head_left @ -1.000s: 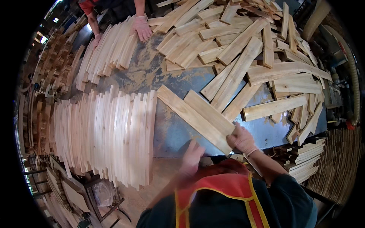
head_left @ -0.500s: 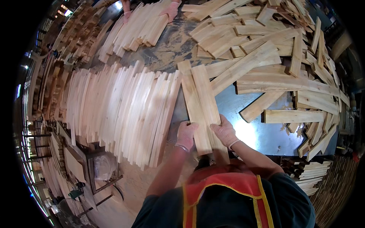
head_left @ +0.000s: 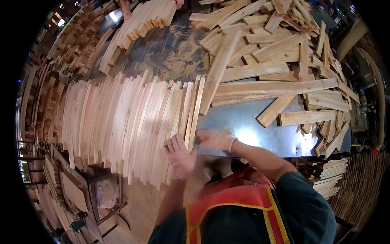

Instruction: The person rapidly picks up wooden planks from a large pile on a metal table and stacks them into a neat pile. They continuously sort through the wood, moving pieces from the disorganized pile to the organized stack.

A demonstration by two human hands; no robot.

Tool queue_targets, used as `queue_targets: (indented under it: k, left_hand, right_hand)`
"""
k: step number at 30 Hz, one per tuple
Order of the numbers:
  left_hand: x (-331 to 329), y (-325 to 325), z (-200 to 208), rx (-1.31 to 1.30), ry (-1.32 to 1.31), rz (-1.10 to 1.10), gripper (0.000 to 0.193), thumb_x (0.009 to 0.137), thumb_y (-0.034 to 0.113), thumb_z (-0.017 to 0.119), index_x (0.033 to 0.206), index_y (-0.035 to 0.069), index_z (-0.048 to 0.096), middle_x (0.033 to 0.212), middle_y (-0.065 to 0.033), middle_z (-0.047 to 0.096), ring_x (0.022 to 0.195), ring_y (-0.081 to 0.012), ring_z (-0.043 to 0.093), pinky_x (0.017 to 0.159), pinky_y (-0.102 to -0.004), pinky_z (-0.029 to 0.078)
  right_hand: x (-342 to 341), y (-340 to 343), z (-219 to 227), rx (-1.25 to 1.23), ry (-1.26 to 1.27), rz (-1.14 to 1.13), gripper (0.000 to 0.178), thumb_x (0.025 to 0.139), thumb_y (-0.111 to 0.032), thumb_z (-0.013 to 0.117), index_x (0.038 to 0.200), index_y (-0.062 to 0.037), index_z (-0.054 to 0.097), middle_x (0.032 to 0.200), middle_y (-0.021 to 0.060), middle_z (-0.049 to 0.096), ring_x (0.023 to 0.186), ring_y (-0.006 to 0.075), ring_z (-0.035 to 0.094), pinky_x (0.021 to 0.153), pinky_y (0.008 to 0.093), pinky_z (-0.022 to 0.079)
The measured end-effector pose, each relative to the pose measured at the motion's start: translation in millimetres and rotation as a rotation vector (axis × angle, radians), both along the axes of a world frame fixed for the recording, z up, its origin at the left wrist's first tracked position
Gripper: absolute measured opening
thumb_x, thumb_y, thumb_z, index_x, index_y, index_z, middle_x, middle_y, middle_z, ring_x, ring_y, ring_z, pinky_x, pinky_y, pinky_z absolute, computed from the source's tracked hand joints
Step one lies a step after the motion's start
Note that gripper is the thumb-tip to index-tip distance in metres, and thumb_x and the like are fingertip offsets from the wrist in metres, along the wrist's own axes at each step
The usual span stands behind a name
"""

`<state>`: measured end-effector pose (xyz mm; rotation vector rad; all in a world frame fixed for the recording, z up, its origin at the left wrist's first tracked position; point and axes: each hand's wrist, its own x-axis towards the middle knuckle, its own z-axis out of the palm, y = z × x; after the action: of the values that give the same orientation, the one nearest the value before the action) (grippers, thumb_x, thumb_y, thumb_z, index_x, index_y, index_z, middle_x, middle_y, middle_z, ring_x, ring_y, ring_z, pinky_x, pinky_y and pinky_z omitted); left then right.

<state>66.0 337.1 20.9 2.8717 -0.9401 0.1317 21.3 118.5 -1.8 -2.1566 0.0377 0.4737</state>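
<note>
A long row of narrow wooden boards (head_left: 122,122) stands on edge, packed side by side, to the left of centre. My left hand (head_left: 179,157), in a pale pink glove, rests on the near ends of the boards at the row's right end, fingers stretched out. Just right of the last boards (head_left: 195,110) is my gloved right hand (head_left: 214,140), its fingers smeared by motion; whether it touches them I cannot make out. Beyond it, a single board (head_left: 221,73) lies slanted between the row and the loose pile.
A heap of loose boards (head_left: 280,53) covers the right of the metal table (head_left: 243,122). Another person's gloved hands (head_left: 127,15) hold a bundle of boards (head_left: 138,24) at the far left. Stacked strips (head_left: 331,175) stand below the table's right side. Sawdust (head_left: 178,49) lies on the tabletop.
The two boards held flat between my hands now appear on edge at the row's right end. Both hands have moved left. The slanted loose board lies farther left and steeper.
</note>
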Motion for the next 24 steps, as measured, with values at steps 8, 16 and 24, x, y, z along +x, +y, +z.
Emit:
queue_targets:
  k: [8, 16, 24]
  left_hand:
    - [-1.7, 5.5, -52.5, 0.019, -0.182, -0.021, 0.092, 0.081, 0.03, 0.077, 0.157, -0.003, 0.036, 0.155, -0.0246, 0.046, 0.147, -0.0434, 0.043, 0.125, -0.0615, 0.028]
    - [-2.0, 7.0, -45.9, 0.012, -0.125, 0.013, 0.094, 0.08, 0.029, 0.08, 0.156, -0.003, 0.034, 0.151, -0.0259, 0.05, 0.143, -0.0463, 0.047, 0.122, -0.0629, 0.033]
    - [-7.9, 6.7, -32.3, -0.001, -0.095, 0.077, 0.079, 0.091, 0.035, 0.074, 0.153, -0.001, 0.041, 0.15, -0.0261, 0.053, 0.14, -0.0478, 0.051, 0.121, -0.0627, 0.037]
  right_hand:
    - [131.8, -229.5, 48.7, -0.808, -0.46, -0.385, 0.047, 0.098, -0.042, 0.062, 0.127, -0.0053, 0.063, 0.125, 0.0212, 0.071, 0.114, 0.0408, 0.069, 0.097, 0.0518, 0.055]
    - [205.1, -177.3, 31.4, -0.391, 0.005, -0.57, 0.087, 0.084, -0.053, 0.075, 0.15, -0.0088, 0.042, 0.117, 0.0251, 0.075, 0.116, 0.043, 0.071, 0.101, 0.0532, 0.054]
    - [68.7, -196.5, 21.1, -0.245, -0.049, -0.402, 0.102, 0.083, -0.038, 0.08, 0.168, -0.0187, 0.026, 0.12, 0.0277, 0.075, 0.115, 0.0439, 0.072, 0.097, 0.0511, 0.056]
